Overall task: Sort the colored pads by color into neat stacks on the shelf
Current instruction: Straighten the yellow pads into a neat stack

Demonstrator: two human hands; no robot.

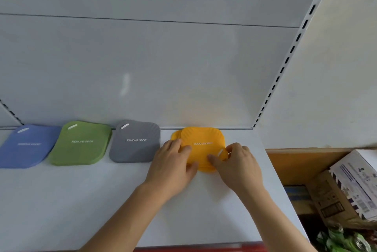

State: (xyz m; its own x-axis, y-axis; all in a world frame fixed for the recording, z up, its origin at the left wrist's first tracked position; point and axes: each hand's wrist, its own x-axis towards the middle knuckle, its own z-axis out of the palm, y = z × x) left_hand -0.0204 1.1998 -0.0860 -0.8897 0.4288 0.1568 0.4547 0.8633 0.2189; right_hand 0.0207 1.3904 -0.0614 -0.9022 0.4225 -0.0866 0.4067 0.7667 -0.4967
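From the head camera: both hands are on the yellow pads (204, 145) at the right end of the row, close to the back panel (183, 68) of the white shelf (81, 200). The left hand (173, 162) sits on the stack's left edge, fingers curled over the rim and thumb tucked at the near edge. The right hand (234, 160) holds the right near corner, fingertips pinching close to the pad's white slot. The top yellow pad is turned around, its lettering reading upside down and its slot at the near right, and it sits askew: another yellow pad peeks out beneath at the far left and along the near edge.

That is the relation that matters. The stack lies straight ahead, between the two hands, each equally near, so a squeeze from both sides looks like the way to square it.

To the left stand the grey pad (134, 141), the green pad (81, 143) and the blue pad (28, 145), lined up, slots at the far left corners. The grey one lies just beside the left hand, so a careless nudge could shift it. Cardboard boxes (342, 190) sit low on the right.
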